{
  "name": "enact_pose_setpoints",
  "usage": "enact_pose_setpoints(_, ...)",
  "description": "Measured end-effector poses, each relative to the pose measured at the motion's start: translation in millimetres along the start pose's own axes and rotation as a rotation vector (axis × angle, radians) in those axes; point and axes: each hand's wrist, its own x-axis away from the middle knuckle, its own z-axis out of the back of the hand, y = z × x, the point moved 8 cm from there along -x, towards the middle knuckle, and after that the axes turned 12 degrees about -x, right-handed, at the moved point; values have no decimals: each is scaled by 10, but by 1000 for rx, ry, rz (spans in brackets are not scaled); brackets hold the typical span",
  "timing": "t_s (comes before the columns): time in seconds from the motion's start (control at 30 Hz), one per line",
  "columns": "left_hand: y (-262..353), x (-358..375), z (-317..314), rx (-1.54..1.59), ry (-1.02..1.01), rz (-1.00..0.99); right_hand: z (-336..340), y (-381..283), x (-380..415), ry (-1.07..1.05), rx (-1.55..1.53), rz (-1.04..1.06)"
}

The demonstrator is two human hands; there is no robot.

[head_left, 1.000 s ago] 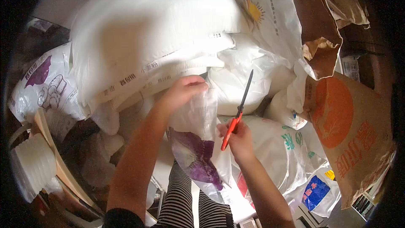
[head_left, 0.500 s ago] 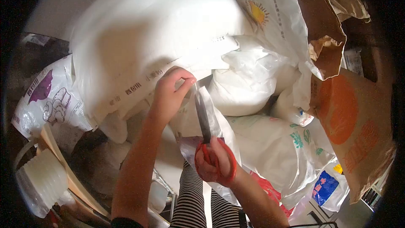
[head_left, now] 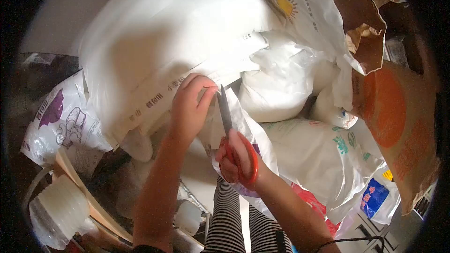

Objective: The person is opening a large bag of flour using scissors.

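Observation:
My left hand [head_left: 191,100] pinches the top edge of a white plastic bag [head_left: 243,124], thumb and finger pressed together. Red-handled scissors [head_left: 226,112] are in my right hand [head_left: 236,161], blades pointing up, their tips close to my left fingertips at the bag's edge. Whether the blades are cutting the edge is too small to tell. Behind my left hand stands a large full white sack [head_left: 178,28] with printed characters along its lower side.
On the left are a printed bag with a purple patch [head_left: 70,117] and a stack of white containers [head_left: 61,206]. To the right lie a knotted white bag [head_left: 279,84], a green-printed bag [head_left: 314,159] and a brown paper sack with an orange circle [head_left: 384,107].
My right hand and the scissors have moved up, with the tips now nearer my left fingertips. The blades look more closed together. The whole view has shifted slightly.

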Motion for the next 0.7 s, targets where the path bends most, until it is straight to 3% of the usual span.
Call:
enact_pose_setpoints(0.2,-28,31,-11,16,46,-10,-92,52,-84,-96,30,9)
enact_pose_setpoints(0.3,-35,44,-13,28,13,26,-9,0,-76,-35,222,35)
enact_pose_setpoints(0.5,5,51,-27,44,23,17,-59,-129,-259,-126,127,117)
enact_pose_setpoints(0.7,-46,79,5,48,46,55,54,-116,-290,-20,268,140)
